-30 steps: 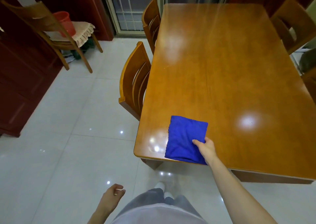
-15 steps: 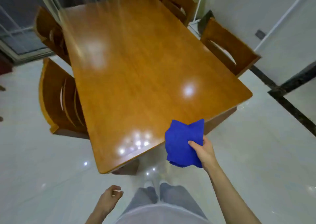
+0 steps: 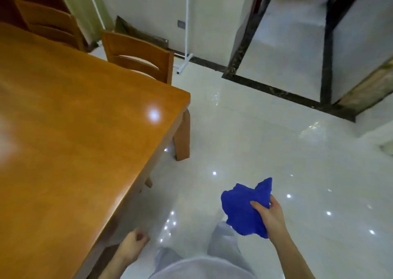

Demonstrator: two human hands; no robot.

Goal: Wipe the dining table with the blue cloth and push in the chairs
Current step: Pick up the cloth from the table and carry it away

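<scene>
My right hand (image 3: 271,217) grips the crumpled blue cloth (image 3: 244,208) in the air over the white floor, well right of the table. The glossy wooden dining table (image 3: 74,129) fills the left of the view, its near right corner at the upper middle. My left hand (image 3: 133,246) hangs beside the table's front edge with fingers loosely curled and nothing in it. Two wooden chairs stand at the table's far side: one (image 3: 138,55) close by the corner, another (image 3: 49,27) further left.
Shiny white tiled floor (image 3: 276,140) stretches to the right of the table. A dark marble strip (image 3: 287,91) frames a doorway at upper right. A white stand (image 3: 186,44) rises by the wall behind the chair. My legs in grey trousers (image 3: 221,246) are at the bottom.
The cloth has been lifted off the table and carried away to the right. My view has swung right, so the table now lies to my left. My left hand has risen slightly.
</scene>
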